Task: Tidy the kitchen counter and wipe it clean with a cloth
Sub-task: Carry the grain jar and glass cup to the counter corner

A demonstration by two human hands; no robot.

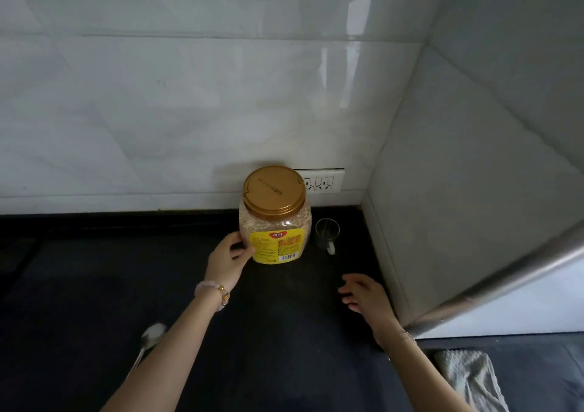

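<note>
A clear jar of oats (275,222) with a gold lid and yellow label stands upright at the back of the black counter (126,285), near the corner. My left hand (229,260) grips the jar's left side, a bead bracelet on the wrist. My right hand (363,294) hovers open over the counter to the right, holding nothing. A small glass cup (327,233) with a handle stands just right of the jar. A metal spoon (151,339) lies on the counter, partly hidden under my left forearm. A grey cloth (471,380) lies at the lower right.
White tiled walls meet in a corner behind the jar. A double wall socket (322,184) sits just above the counter behind the jar. A white panel with a metal edge (493,282) juts in from the right, above the cloth.
</note>
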